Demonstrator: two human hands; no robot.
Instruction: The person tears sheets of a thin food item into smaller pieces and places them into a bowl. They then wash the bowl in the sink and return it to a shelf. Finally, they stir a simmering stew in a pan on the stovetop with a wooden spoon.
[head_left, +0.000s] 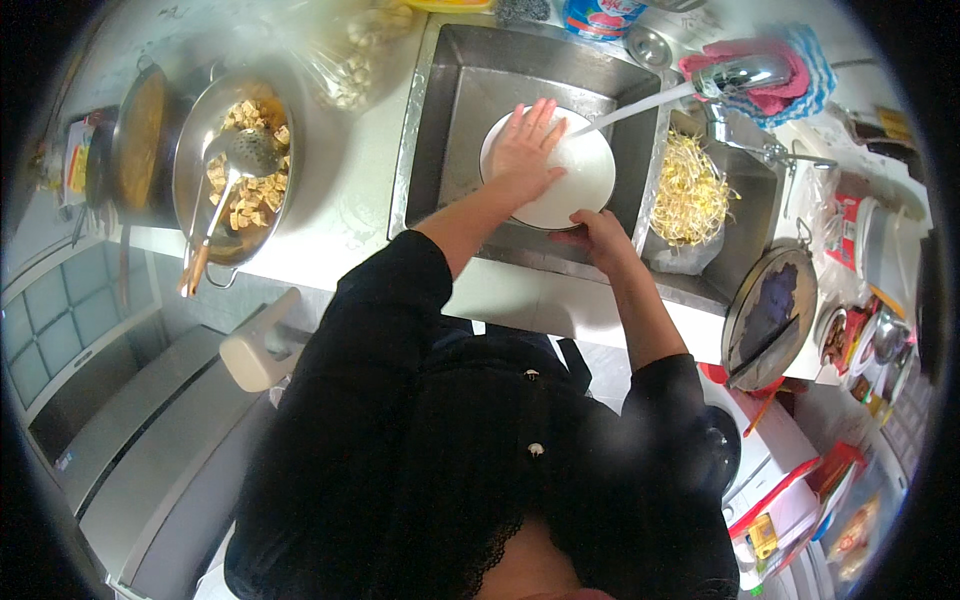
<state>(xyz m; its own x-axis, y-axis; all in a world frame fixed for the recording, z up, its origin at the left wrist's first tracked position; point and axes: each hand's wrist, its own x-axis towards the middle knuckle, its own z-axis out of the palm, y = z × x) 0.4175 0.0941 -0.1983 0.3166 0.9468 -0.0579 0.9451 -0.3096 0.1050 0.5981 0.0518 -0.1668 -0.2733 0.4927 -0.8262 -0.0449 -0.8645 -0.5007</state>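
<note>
A white round bowl or plate (577, 180) is held over the left basin of a stainless steel sink (469, 112). My left hand (529, 146) lies flat on its inner surface, fingers spread a little. At its lower right rim, my right hand (596, 236) grips the edge, the thumb on top and the other fingers partly hidden underneath. Water (637, 109) runs from the metal faucet (739, 75) onto the dish near my left fingertips. In the right basin, bean sprouts (690, 195) are heaped on a clear plastic bag (686, 255).
Left on the counter (352, 172), a steel wok (289, 195) holds cubed tofu-like pieces and a skimmer (253, 152). Behind it is a plastic bag of pale food (356, 71). A cleaver (765, 352) rests on a round chopping board (784, 289) at the right. Cloths (806, 90) lie behind the faucet.
</note>
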